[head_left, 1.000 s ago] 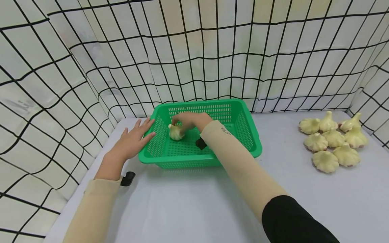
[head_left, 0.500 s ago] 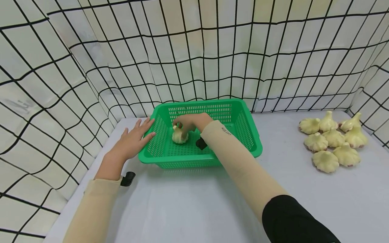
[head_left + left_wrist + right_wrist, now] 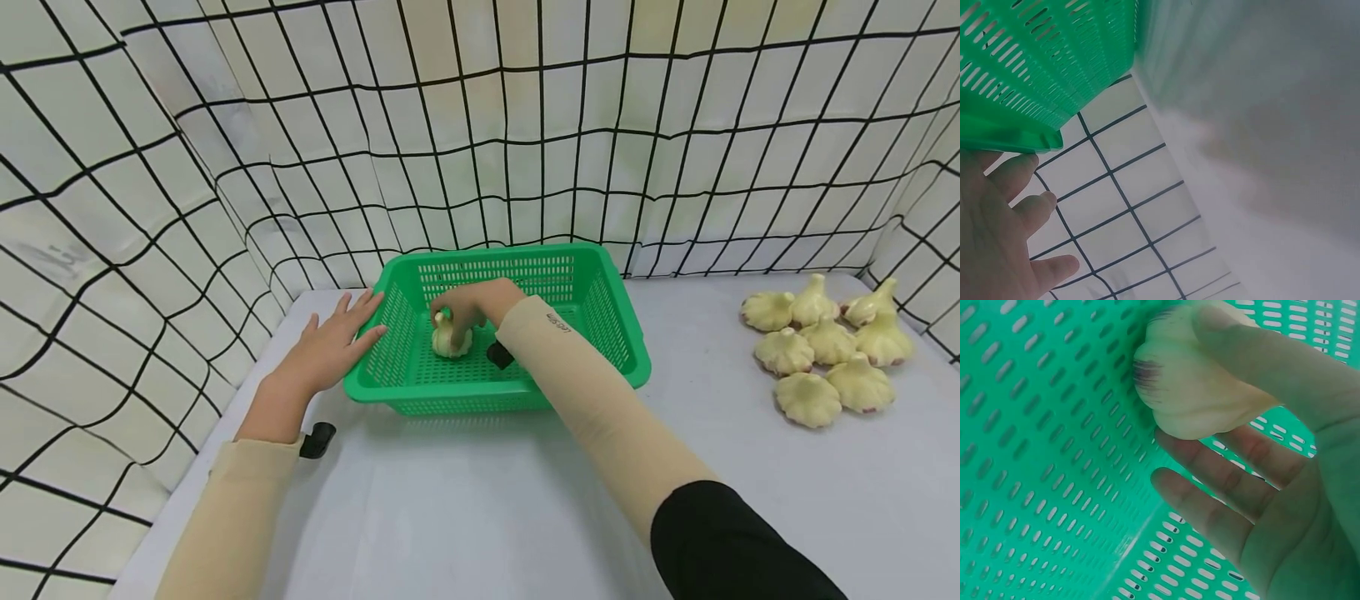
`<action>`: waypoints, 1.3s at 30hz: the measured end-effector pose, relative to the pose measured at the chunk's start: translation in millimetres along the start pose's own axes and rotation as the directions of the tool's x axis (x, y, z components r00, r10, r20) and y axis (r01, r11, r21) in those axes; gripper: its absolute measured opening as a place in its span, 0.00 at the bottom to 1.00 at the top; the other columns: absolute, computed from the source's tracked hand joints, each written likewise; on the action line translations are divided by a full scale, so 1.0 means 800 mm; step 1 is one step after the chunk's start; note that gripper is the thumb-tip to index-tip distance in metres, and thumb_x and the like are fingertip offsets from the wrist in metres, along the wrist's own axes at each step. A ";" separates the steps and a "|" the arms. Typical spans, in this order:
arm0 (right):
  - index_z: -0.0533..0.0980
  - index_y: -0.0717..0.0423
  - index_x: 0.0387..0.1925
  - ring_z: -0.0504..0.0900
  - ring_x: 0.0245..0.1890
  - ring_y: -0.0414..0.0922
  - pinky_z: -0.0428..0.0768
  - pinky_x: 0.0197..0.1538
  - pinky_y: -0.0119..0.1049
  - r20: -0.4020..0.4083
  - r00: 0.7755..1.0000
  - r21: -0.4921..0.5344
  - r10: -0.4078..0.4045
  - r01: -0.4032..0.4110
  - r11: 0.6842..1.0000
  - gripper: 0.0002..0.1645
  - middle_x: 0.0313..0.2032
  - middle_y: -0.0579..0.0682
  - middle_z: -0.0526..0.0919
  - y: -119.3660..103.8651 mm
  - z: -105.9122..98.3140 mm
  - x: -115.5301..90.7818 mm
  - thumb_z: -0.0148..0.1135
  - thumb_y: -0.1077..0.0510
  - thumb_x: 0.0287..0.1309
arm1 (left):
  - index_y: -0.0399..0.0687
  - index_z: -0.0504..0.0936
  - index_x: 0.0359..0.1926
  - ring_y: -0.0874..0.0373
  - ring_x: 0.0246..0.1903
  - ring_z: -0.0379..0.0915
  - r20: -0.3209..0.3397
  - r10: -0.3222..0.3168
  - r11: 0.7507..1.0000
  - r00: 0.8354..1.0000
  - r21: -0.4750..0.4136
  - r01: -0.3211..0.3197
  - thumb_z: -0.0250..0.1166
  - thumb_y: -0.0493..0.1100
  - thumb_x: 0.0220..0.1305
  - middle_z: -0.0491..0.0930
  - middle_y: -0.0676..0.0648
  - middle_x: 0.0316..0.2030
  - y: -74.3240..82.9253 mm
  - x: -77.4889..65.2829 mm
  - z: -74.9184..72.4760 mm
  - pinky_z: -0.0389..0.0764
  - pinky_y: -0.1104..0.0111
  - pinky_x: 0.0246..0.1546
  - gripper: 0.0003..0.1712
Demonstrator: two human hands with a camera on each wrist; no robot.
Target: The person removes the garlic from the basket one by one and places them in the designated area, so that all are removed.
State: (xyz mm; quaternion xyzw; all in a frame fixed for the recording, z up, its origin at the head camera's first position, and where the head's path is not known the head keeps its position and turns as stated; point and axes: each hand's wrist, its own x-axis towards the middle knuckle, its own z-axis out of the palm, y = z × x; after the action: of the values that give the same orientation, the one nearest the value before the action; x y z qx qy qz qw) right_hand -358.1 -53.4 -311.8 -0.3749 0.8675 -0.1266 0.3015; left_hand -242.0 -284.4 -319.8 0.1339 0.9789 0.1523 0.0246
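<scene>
Inside the green plastic basket (image 3: 495,390), my right hand (image 3: 474,302) grips a garlic bulb (image 3: 448,340) between thumb and fingers, low over the slotted floor. Seen from the right wrist, the garlic is pale with purple streaks at its root end, and the thumb lies across its near side. My left hand (image 3: 330,346) rests with spread, straight fingers on the basket's left rim. In the left wrist view its fingertips (image 3: 1025,165) touch the underside of the rim.
Several garlic bulbs (image 3: 828,342) lie grouped on the white table (image 3: 465,500) at the right. Black netting (image 3: 510,142) over white walls rises behind the basket and along both sides.
My right hand has shifted the garlic bulb slightly right and toward me within the basket. The left hand stays on the rim, and the view has barely moved.
</scene>
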 end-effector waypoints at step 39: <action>0.70 0.52 0.63 0.74 0.53 0.52 0.77 0.58 0.45 -0.176 0.975 0.239 -0.136 0.177 0.955 0.27 0.62 0.55 0.67 0.066 -0.038 -0.123 0.66 0.62 0.64 | 0.48 0.42 0.83 0.33 0.78 0.25 0.139 -0.033 0.983 0.990 0.185 0.007 0.44 0.72 0.75 0.40 0.38 0.81 0.010 0.007 -0.026 0.24 0.28 0.66 0.51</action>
State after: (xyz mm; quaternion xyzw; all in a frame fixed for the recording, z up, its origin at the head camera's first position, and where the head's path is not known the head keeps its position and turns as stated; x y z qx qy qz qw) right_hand -354.1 53.9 -269.5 -0.3899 0.8327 -0.2889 0.2666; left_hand -247.3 -281.5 -297.3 0.1362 0.9859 0.0509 0.0830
